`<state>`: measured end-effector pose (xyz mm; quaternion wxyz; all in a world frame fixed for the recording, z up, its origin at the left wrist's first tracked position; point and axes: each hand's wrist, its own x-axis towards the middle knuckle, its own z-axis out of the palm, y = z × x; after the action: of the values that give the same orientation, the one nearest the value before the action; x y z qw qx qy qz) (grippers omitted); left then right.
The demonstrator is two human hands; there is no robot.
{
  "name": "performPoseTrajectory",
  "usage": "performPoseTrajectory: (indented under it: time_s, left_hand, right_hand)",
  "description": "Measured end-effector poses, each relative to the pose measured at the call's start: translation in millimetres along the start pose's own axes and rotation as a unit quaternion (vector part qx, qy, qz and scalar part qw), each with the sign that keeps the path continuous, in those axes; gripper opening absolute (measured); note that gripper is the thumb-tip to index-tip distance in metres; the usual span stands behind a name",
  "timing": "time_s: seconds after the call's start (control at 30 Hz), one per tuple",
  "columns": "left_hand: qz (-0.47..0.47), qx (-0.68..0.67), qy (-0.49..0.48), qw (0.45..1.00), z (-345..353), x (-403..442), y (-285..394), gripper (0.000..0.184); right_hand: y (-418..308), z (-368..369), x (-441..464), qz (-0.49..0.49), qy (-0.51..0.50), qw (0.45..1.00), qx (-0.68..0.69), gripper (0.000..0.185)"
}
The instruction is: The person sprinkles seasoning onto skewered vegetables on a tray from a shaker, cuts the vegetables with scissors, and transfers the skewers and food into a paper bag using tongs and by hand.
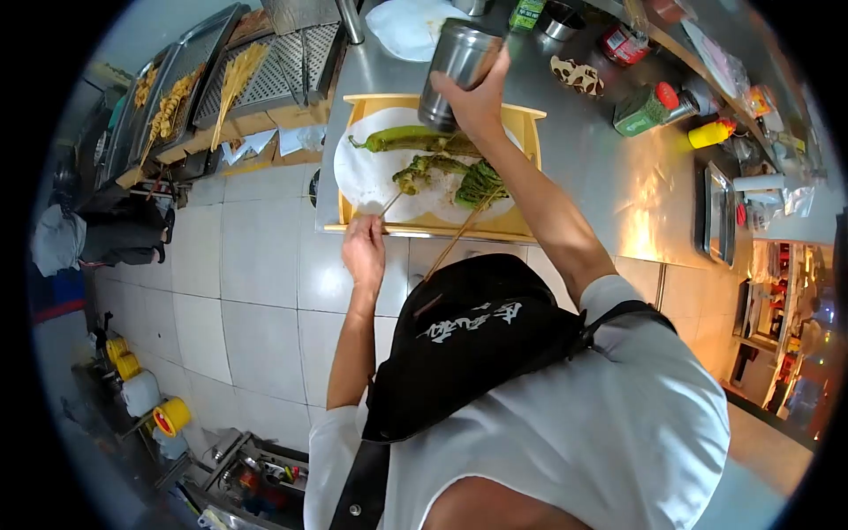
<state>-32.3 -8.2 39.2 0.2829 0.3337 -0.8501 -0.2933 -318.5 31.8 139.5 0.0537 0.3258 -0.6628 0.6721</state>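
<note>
Silvery metal canister (pixel 459 66) firmly in grasp, the right hand (pixel 478 97) held it tilted over the yellow tray (pixel 397 100). At the near edge the left hand (pixel 363 252) narrowly pinched a thin skewer (pixel 391 203), whose browned food (pixel 411 177) lay on white paper (pixel 351 181), near a long green pepper (pixel 393 139) and beside dark leafy greens (pixel 481 184).

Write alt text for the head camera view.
A person's right hand holds a metal canister over green vegetables on white paper in a yellow tray. The left hand grips a skewer; the tray sits on a steel counter.
</note>
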Motion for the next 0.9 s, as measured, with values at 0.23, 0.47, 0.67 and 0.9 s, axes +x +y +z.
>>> performPoseTrajectory:
  time_s: [0.23, 0.47, 0.67, 0.9]
  left_hand:
    - [0.014, 0.035, 0.02, 0.999, 8, 4, 4, 0.01]
    - [0.036, 0.084, 0.008, 0.996, -2, 2, 23, 0.007]
    - [-0.026, -0.025, 0.039, 0.999, -6, 1, 9, 0.011]
    - [-0.129, -0.036, 0.011, 0.991, 8, -26, -27, 0.015]
  right_hand:
    - [-13, -2, -19, 0.057, -0.035, 0.995, 0.077, 0.115]
    - [-24, 18, -46, 0.069, -0.17, 0.983, 0.012, 0.111]
    - [-29, -2, -25, 0.011, -0.072, 0.996, 0.055, 0.111]
    - [-26, -63, -55, 0.088, -0.13, 0.987, -0.03, 0.11]
